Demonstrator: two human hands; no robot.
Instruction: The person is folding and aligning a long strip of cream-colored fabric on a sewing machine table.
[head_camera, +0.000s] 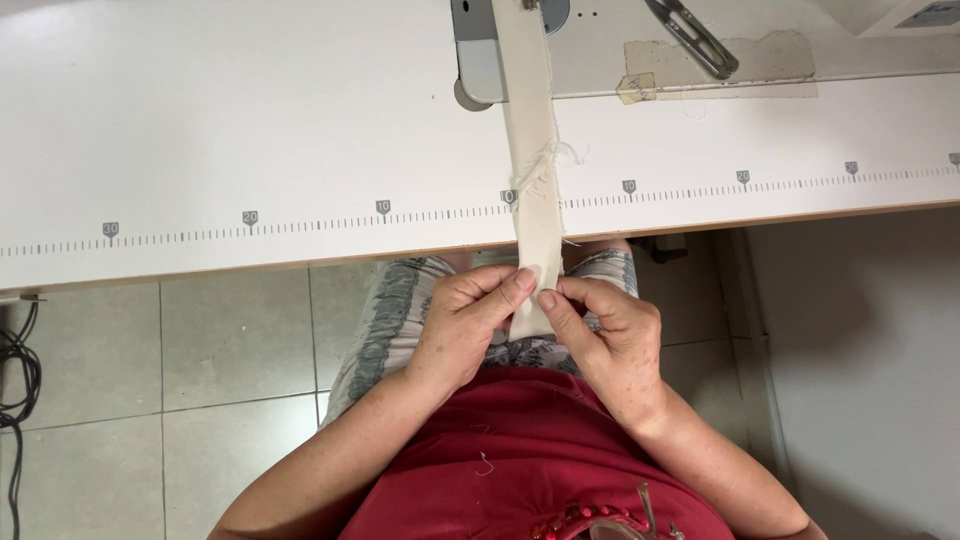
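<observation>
Head view shows the left hand and the right hand each with its grip clamped on the near end of a cream fabric strip, which runs from the lap up over the white bench toward the sewing machine. For folding this end well, I judge both thumbs should press evenly at the same height, with the edges matched. The strip should stay straight, without twist.

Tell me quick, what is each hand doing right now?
Left hand: closed, pinching the end of the cream fabric strip.
Right hand: closed, pinching the same strip end from the other side.
</observation>
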